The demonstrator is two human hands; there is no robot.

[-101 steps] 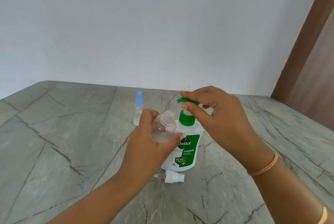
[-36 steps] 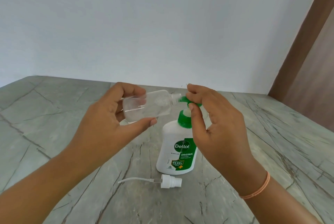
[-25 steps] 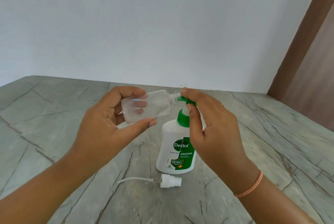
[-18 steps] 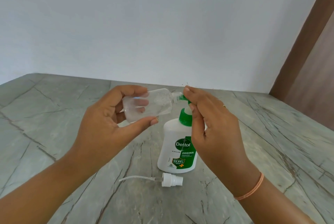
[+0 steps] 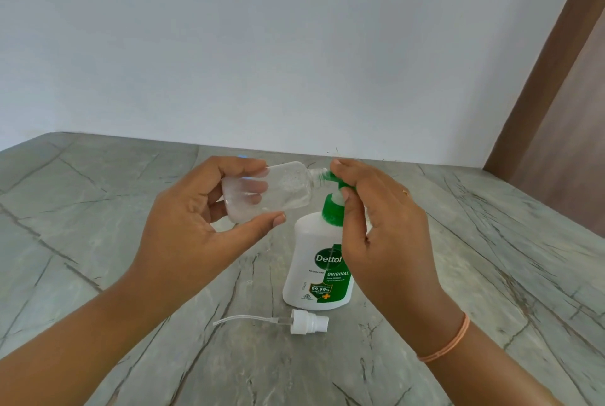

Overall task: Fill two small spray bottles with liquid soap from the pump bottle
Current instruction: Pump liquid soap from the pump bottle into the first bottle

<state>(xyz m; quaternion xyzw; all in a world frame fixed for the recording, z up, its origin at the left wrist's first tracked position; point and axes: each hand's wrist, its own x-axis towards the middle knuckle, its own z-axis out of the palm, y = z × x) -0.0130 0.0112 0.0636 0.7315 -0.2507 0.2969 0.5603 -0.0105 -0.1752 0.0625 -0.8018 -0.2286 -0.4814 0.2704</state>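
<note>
Pump head [image 5: 340, 183] half hidden in right fingers' [image 5: 348, 173] pinch; left fingers [image 5: 235, 166] round spray bottle [image 5: 278, 191].

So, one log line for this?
left hand holds clear plastic spray bottle sideways | right hand grips green pump | white sprayer cap lying loose

Both forearms are bare as far up as they show; the left hand [image 5: 193, 232] has a short, rounded nail on the thumb, trimmed close to the fingertip; the right hand [image 5: 389, 235] bears a thin ring [image 5: 406, 193], gold in look, on one finger, too small to tell more; the right wrist wears a slim peach-orange band [image 5: 447, 340], seemingly two fine strands lying side by side, snug against the wrist; the right thumbnail is likewise short and rounded.
</note>
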